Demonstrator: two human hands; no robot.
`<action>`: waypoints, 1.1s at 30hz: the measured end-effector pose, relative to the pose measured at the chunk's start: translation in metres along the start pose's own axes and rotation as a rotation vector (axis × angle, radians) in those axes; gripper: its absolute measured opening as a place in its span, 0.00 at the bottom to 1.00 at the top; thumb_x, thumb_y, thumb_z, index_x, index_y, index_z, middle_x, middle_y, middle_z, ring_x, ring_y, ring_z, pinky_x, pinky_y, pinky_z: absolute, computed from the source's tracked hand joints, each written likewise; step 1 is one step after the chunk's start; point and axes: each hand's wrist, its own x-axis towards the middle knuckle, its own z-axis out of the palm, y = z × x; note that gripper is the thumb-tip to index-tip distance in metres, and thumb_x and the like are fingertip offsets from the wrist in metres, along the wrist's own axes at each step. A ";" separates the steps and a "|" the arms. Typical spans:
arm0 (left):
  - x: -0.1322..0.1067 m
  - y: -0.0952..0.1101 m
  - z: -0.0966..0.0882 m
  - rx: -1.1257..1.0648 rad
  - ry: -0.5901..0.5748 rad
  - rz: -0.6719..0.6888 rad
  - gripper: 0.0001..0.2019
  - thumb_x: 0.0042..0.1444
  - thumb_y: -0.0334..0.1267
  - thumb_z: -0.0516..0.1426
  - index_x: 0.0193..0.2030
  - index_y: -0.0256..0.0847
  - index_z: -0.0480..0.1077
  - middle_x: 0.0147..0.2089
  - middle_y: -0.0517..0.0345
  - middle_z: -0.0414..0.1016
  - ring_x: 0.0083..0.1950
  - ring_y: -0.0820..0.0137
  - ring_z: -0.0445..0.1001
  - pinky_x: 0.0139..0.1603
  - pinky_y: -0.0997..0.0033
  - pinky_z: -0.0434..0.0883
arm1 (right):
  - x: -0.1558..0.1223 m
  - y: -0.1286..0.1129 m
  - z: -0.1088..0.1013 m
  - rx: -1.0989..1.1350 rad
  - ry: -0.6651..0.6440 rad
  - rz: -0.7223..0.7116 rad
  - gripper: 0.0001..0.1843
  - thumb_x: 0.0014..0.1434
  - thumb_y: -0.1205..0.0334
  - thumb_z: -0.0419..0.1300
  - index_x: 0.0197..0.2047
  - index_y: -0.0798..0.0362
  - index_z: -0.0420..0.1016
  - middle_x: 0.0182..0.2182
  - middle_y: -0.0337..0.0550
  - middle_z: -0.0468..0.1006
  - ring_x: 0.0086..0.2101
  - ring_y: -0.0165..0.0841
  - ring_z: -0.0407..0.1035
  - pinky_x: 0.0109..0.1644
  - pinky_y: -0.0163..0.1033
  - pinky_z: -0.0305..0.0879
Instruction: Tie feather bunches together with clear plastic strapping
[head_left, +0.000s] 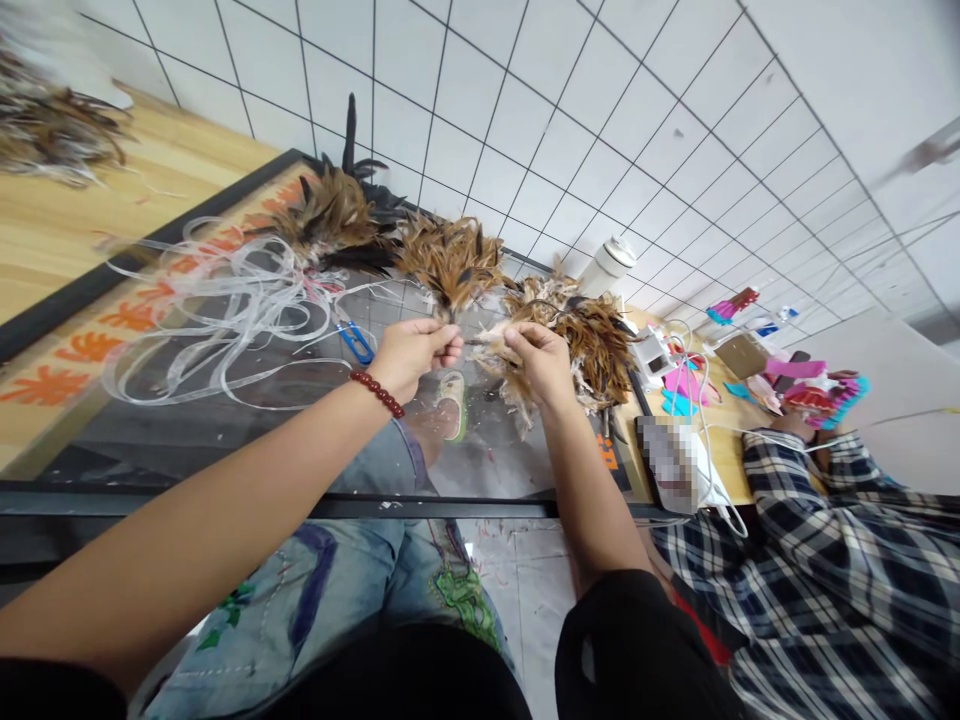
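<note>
My left hand (414, 358), with a dark red bead bracelet (377, 392) at its wrist, is closed in a pinch over the glass table. Its fingertips meet just below the base of a brown feather bunch (452, 258); whether they grip it or something thin is hard to see. Opposite, my right hand (543, 360) pinches what looks like a small feather (486, 340), its thin end pointing left. Pale fluffy feathers (517, 390) lie beneath that hand. A larger pile of brown feathers (600, 345) spreads to its right.
White ribbon (217, 320) lies tangled at left, beside blue-handled scissors (356, 343). Behind stand a brown and black feather bunch (337, 215) and a white bottle (609, 265). A phone (664, 462), cables and a charger (651, 357) sit right. A person in a plaid sleeve (787, 480) handles colourful pieces.
</note>
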 end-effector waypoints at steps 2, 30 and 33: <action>0.001 0.002 -0.001 0.014 0.113 0.045 0.04 0.46 0.29 0.63 0.25 0.32 0.72 0.26 0.56 0.74 0.26 0.77 0.72 0.31 0.76 0.70 | 0.001 0.000 -0.005 -0.052 -0.016 -0.002 0.13 0.45 0.52 0.66 0.29 0.53 0.76 0.25 0.37 0.75 0.28 0.28 0.67 0.35 0.34 0.64; -0.001 -0.001 -0.005 -0.026 -0.219 -0.239 0.04 0.52 0.30 0.61 0.29 0.31 0.73 0.29 0.47 0.78 0.30 0.70 0.78 0.33 0.75 0.74 | -0.010 -0.007 0.008 -0.339 -0.198 -0.237 0.08 0.52 0.55 0.64 0.30 0.50 0.79 0.30 0.40 0.78 0.34 0.31 0.70 0.43 0.38 0.66; 0.000 -0.002 -0.006 -0.003 -0.288 -0.282 0.04 0.52 0.31 0.61 0.31 0.31 0.74 0.31 0.44 0.79 0.31 0.70 0.78 0.32 0.76 0.74 | -0.011 -0.006 0.008 -0.394 -0.136 -0.241 0.08 0.52 0.55 0.64 0.30 0.50 0.78 0.30 0.40 0.78 0.34 0.32 0.70 0.43 0.39 0.66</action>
